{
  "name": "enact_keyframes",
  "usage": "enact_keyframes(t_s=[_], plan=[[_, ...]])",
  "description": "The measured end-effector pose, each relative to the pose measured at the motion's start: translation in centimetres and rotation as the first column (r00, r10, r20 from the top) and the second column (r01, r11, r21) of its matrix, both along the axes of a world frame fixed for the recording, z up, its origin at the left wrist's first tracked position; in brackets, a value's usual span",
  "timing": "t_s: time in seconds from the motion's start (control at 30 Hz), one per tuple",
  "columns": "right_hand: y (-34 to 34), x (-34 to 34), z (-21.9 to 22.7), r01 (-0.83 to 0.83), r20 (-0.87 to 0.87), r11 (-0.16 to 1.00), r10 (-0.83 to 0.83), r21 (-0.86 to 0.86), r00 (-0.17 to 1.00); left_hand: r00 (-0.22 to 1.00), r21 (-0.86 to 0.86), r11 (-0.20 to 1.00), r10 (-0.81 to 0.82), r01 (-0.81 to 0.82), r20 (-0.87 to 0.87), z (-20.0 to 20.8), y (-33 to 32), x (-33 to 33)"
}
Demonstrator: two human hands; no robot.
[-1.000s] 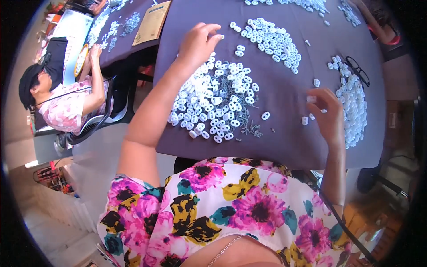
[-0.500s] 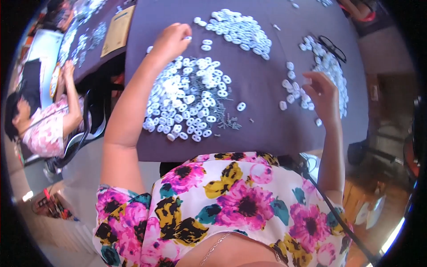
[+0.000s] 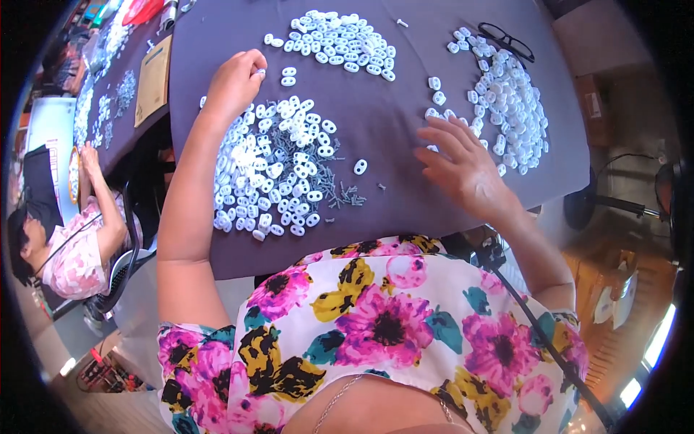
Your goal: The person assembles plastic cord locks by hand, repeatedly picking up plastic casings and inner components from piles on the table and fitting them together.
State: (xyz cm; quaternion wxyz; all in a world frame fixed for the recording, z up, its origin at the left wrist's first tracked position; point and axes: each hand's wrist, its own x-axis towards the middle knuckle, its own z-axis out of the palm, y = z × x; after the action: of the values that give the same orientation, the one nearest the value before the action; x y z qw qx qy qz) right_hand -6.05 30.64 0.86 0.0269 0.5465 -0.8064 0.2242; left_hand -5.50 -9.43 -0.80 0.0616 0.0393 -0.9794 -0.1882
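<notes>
- A flat tan envelope (image 3: 153,81) is seen lying at the purple table's left edge, rectangular, with a small pale label.
- Brown cardboard boxes (image 3: 606,271) are noted on the floor at right.
- A small brown carton (image 3: 591,105) is seen beyond the table's right edge.

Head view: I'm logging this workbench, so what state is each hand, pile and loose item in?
Left hand: fingers curled, pinching a white plastic piece above the middle pile.
Right hand: open, fingers spread, resting flat on the purple tablecloth.
Middle pile of white pieces: loosely heaped.
Far pile: spread flat.
Right pile: spread flat.
Small screws: scattered.
Black glasses: lying unfolded.
</notes>
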Motion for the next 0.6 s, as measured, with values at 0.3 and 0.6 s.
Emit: enact_keyframes(t_s=[0.3,0.6], plan=[[-0.1,-3.7,-1.6,-0.108,-0.102,0.981,0.126,0.160,0.987,0.999,-0.048,0.999,0.026,-0.023,0.046,0.2,0.5,0.3],[0.6,-11.2,-3.7,0.108,-0.245,0.993,-0.118,-0.052,0.962,0.999,-0.037,0.999,0.025,-0.024,0.047,-0.2,0.3,0.0]])
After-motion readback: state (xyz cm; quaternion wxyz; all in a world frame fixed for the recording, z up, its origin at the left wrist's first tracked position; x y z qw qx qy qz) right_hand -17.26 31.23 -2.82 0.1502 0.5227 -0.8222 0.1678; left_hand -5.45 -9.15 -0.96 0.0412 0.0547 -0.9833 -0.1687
